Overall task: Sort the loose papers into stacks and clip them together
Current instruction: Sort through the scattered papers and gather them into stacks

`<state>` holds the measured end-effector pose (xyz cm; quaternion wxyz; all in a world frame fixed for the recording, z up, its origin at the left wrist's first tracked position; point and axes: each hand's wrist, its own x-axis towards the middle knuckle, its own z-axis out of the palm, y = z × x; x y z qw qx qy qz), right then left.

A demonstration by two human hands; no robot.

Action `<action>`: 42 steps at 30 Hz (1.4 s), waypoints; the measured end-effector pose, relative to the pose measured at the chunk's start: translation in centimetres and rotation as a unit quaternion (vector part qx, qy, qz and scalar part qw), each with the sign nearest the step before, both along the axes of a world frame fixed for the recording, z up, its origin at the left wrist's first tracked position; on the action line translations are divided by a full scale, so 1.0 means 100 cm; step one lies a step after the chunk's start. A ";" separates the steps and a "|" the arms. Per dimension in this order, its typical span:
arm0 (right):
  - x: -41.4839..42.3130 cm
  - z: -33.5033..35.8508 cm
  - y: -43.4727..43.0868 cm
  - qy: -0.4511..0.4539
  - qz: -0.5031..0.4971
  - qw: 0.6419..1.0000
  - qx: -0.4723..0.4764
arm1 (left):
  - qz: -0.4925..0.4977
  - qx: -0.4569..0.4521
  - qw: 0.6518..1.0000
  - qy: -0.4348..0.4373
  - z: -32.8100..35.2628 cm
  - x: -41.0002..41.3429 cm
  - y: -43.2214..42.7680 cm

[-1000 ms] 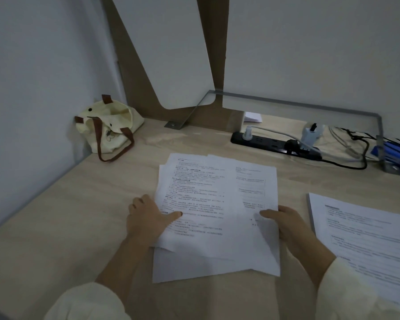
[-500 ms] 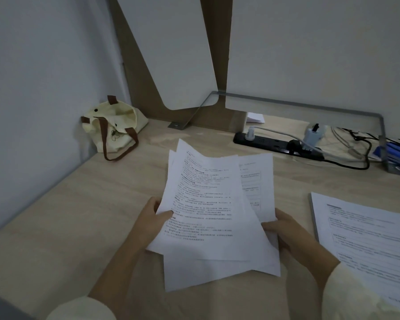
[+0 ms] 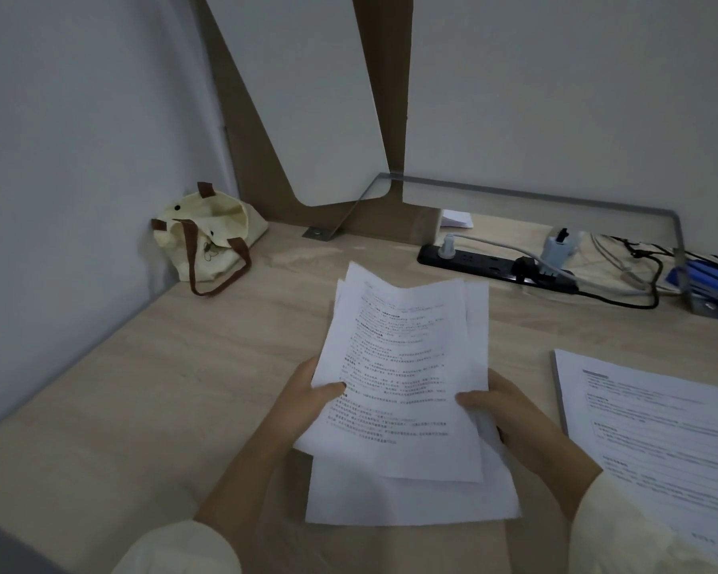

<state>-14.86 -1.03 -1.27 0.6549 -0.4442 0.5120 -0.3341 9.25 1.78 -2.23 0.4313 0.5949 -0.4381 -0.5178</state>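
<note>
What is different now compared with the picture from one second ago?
The loose papers, flat on the desk a second ago, are now raised at the far end and drawn closer together. The left hand and right hand, which only rested on their side edges, now grip them, thumbs on top. The stack on the right, the tote bag and the power strip did not move.

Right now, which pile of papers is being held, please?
The uneven middle sheets, between left hand and right hand; the right stack lies untouched.
</note>
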 end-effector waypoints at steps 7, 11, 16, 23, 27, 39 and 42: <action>-0.014 0.039 0.005 0.109 0.018 0.983 -0.147 | -0.038 -0.008 0.997 0.066 0.019 -0.003 -0.013; -0.026 0.060 0.006 0.090 -0.011 0.974 -0.209 | 0.009 -0.074 0.991 0.115 0.037 -0.013 -0.025; -0.037 0.075 0.001 0.057 -0.074 0.969 -0.228 | 0.065 -0.176 0.976 0.106 0.073 -0.026 -0.032; -0.032 0.072 0.002 0.012 -0.123 0.962 -0.243 | 0.072 -0.215 0.972 0.069 0.091 -0.041 -0.022; -0.026 0.072 0.004 -0.006 -0.152 0.957 -0.247 | 0.061 -0.215 0.973 0.059 0.088 -0.048 -0.021; -0.027 0.062 0.005 0.024 -0.157 0.966 -0.202 | 0.032 -0.168 0.985 0.024 0.068 -0.054 -0.020; -0.031 0.065 0.002 0.013 -0.171 0.964 -0.205 | 0.045 -0.176 0.983 0.023 0.073 -0.056 -0.020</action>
